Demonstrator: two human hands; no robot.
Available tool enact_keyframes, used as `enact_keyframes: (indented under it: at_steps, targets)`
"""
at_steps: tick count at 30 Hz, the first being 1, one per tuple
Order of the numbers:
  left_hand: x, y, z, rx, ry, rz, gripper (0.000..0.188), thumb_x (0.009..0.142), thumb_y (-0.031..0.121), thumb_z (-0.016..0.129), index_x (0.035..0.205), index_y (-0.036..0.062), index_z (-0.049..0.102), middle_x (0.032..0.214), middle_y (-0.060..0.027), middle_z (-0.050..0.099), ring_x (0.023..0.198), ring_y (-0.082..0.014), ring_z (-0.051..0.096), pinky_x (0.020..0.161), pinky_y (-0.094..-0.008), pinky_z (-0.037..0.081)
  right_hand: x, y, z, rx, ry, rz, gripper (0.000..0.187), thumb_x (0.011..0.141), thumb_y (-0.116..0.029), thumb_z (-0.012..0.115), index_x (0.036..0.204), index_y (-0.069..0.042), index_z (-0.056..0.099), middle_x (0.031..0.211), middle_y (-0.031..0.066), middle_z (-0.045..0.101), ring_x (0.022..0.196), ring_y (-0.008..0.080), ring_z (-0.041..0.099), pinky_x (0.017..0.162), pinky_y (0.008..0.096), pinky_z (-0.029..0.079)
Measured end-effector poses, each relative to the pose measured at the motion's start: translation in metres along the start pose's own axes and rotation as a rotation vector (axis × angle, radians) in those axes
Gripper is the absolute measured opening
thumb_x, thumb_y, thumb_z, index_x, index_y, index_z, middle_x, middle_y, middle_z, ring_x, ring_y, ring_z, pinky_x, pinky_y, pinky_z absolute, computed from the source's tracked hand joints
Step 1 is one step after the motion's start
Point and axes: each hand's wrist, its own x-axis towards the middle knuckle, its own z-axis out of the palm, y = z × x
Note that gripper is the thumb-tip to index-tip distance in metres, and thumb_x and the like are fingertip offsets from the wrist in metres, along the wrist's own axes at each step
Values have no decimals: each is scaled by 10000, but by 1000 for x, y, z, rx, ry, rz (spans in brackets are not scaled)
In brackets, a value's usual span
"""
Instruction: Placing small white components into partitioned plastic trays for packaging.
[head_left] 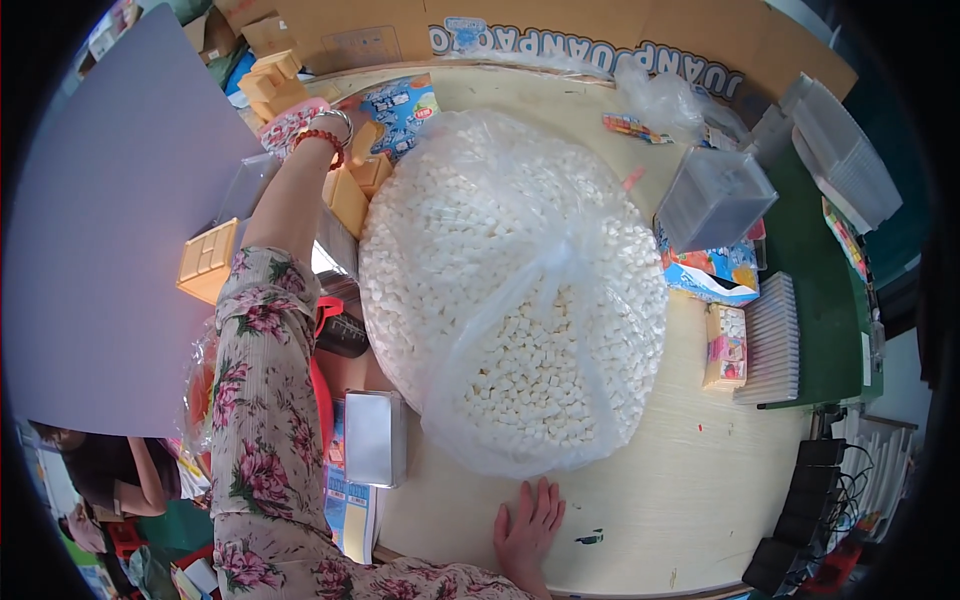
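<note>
While the open right hand (530, 527) perhaps braces beside the clear plastic bag of white cubes (510, 240), the left grip cannot be told.

The left arm (290, 205) stretches forward while the right hand (528, 528) lies palm down.

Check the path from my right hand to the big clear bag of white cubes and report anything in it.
Nothing visible stands in the way. The right hand lies on the tabletop just nearer than the bag, its fingers pointing toward it.
</note>
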Motion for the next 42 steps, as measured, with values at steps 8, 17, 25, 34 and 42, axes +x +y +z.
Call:
enact_keyframes:
  at_steps: [8,17,25,34,42]
  targets:
    - [-68,-10,-67,-376,400,98,857,485,161,755,1221,47,329,1163,-151,376,1109,-335,391,960,-334,373,2,-3,-3,42,50,-37,487,761,-236,569,1180,-22,443,1284,185,363,1218,362,299,993,505,229]
    - [-251,76,-117,-1288,632,500,787,624,22,736,1270,40,286,1169,-65,425,1123,-136,398,933,-263,364,-18,-2,-7,95,105,-37,471,776,-212,549,1186,-19,422,1286,190,341,1228,363,277,1014,499,188]
    - [-408,189,-54,-2071,187,712,877,584,18,753,1296,55,242,1254,-51,366,1180,-144,351,986,-298,304,-6,15,-36,1662,-152,268,485,894,-355,421,1295,-99,324,1262,98,406,1178,263,379,957,389,337]
    - [-492,298,84,-2242,-132,690,882,618,61,723,1339,71,216,1312,-46,307,1212,-153,299,1002,-303,268,-57,2,-50,1153,-413,46,368,865,-269,512,1143,-29,492,1008,71,550,942,122,492,819,249,394]
    - [-519,353,116,-1822,363,16,669,822,233,554,1357,43,199,1384,-160,207,1293,-277,193,1051,-340,174,-92,-33,-36,208,-35,-156,328,826,-342,530,863,-21,591,674,120,603,630,251,581,589,364,448]
